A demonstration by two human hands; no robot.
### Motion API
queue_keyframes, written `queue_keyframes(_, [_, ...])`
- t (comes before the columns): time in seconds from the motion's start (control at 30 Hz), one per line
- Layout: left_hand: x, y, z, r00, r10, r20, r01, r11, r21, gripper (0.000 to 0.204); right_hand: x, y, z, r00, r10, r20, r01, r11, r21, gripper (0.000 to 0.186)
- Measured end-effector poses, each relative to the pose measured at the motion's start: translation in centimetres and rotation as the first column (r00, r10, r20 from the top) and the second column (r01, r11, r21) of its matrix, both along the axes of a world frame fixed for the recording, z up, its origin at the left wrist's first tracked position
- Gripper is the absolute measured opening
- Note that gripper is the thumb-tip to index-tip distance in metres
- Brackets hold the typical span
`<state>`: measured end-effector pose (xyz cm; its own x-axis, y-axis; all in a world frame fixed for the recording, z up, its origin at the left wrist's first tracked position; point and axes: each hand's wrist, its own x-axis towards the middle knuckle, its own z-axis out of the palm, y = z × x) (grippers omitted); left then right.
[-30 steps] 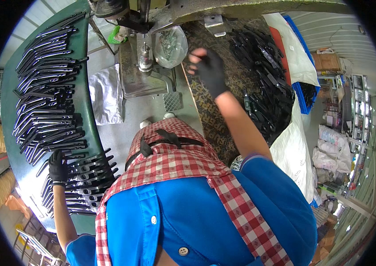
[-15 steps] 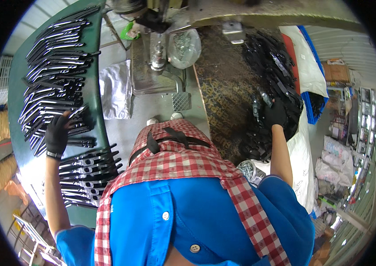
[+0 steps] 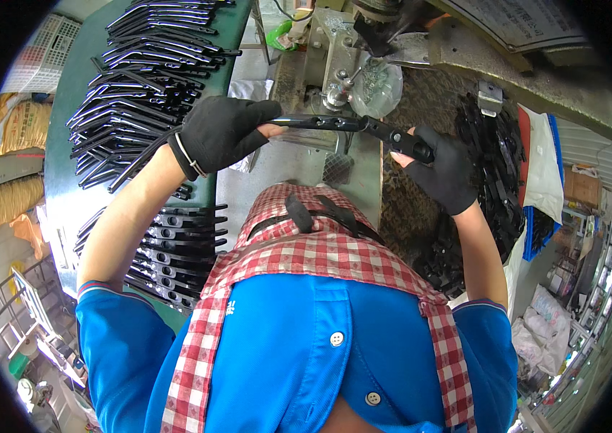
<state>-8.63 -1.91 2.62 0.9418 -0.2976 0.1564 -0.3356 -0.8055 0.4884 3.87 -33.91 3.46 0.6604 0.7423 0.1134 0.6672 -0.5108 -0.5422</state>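
A: What is arranged at left?

B: Rows of black bars [image 3: 140, 108] are laid on the green table [image 3: 75, 94]. Beside them, a long black bar [image 3: 320, 122] is clasped in the left grip [image 3: 221, 133], its long axis carried almost level rightward.

A: By what is its right end met?

B: By a short black piece [image 3: 386, 133], seen just below the metal post [image 3: 337, 95], sloped down rightward and pinched in the nearer right grip [image 3: 444, 169]. Whether they are joined cannot be told.

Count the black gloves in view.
2. One black glove is on the left hand, which holds a slim black part; the other is on the right hand, which holds a wider black part. Any others could be hidden.
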Motion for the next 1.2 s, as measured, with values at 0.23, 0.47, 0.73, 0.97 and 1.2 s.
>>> queue_keyframes(0.23, [0.5,0.0,0.9,0.994,0.007,-0.106,0.029,0.942,0.335,0.030,0.6,1.3,1.8,0.942,0.182,0.283,-0.063,0.922,-0.383,0.033])
queue_keyframes(0.47, [1.4,-0.2,1.3,0.997,-0.018,0.082,-0.010,0.947,0.322,0.029,1.5,2.8,2.1,0.954,0.125,-0.271,-0.193,0.951,-0.241,0.038])
queue_keyframes(0.73, [2.9,0.4,1.5,0.998,-0.064,0.028,0.055,0.968,0.247,0.027,1.4,4.0,2.6,0.993,0.117,0.006,-0.108,0.935,-0.338,0.045])
queue_keyframes(0.97, [5.7,0.4,0.7,0.994,0.008,0.112,-0.038,0.961,0.274,0.030,4.1,4.3,1.9,0.965,0.086,0.246,-0.035,0.979,-0.203,0.041])
queue_keyframes(1.2, [8.3,0.7,0.4,0.989,-0.021,0.146,-0.024,0.952,0.304,0.033,6.3,3.8,-0.3,0.979,0.038,0.202,-0.012,0.992,-0.125,0.049])
